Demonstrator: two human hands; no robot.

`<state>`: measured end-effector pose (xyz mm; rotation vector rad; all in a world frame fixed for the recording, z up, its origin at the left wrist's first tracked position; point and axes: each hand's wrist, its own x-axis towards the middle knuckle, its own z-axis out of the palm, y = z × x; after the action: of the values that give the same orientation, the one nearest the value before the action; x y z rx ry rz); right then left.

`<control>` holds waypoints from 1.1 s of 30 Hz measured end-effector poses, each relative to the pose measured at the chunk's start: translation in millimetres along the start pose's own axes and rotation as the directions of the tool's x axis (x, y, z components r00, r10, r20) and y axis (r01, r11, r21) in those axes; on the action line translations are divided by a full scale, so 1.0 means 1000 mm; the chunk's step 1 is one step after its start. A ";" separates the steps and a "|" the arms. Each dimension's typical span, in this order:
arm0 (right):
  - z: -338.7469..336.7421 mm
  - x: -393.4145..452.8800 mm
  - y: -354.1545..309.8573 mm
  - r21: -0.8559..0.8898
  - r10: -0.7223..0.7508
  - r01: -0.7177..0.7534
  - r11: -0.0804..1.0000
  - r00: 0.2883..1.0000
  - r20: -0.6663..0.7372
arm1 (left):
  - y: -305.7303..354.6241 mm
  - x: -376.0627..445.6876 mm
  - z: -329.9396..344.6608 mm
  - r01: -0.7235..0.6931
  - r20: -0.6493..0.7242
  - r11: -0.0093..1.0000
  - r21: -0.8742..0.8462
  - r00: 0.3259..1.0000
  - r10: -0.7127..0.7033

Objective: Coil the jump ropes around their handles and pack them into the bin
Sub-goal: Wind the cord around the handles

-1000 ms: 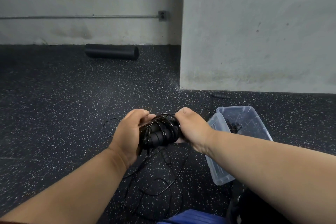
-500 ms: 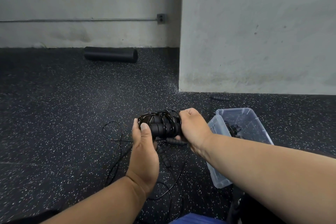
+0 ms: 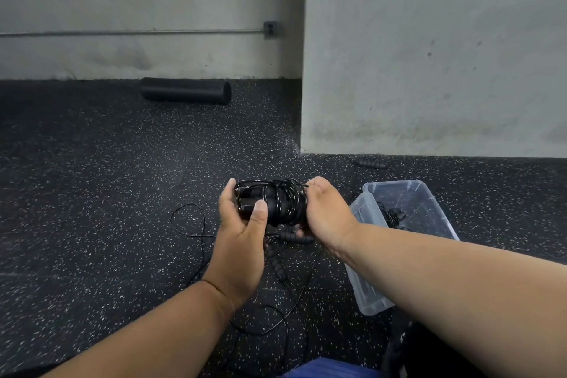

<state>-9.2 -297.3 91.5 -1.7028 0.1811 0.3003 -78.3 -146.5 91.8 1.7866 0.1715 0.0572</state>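
The right hand (image 3: 329, 218) was curled around one end of a coiled jump rope bundle (image 3: 276, 204), its fingers hidden behind the coil, and held it clear of the floor (image 3: 92, 193) in front of the person. The left hand (image 3: 242, 242) met the other end from below, thumb pressed on the front of the paired handles and fingers cupped behind them, so both hands gripped the bundle. A second before, the left hand had been clamped over the top of that end; half a second before, it had dropped away below the bundle with fingers straight; it had now returned underneath and taken a fresh hold. On this evidence the winding appeared finished, or nearly so, with the cord lying in tight turns about the handles and the left hand repositioned to steady or tuck it. The next step would probably be the transfer to the bin. The clear plastic bin (image 3: 365, 291) stood on the floor just beside the right forearm, already holding one dark wound rope (image 3: 394, 216). Under the hands a loose jump rope (image 3: 277, 264) lay uncoiled, its thin cord trailing in loops across the floor, so at least one rope remained to be done. A separate handle (image 3: 371, 163) lay near the base of the concrete wall (image 3: 429, 55), and a black foam roller (image 3: 185, 90) rested against the far wall. No brand, label or legible writing was visible on any item.
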 end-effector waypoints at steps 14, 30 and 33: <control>-0.004 -0.013 -0.005 -0.607 -0.208 0.441 0.661 0.885 0.416 | 0.029 0.015 -0.051 0.052 0.434 0.818 0.572 0.828 -0.355; -0.003 -0.021 -0.006 -0.580 -0.352 0.539 0.612 0.841 0.410 | 0.008 0.007 -0.022 0.359 0.423 0.927 0.109 0.827 -0.370; -0.004 -0.019 -0.002 -0.535 -0.393 0.594 0.601 0.802 0.450 | 0.012 0.007 -0.025 0.383 0.464 0.917 0.109 0.796 -0.388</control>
<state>-26.6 -302.0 100.2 -2.2935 -0.7172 0.1858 -73.5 -123.5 108.7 1.6877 0.1750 -0.6806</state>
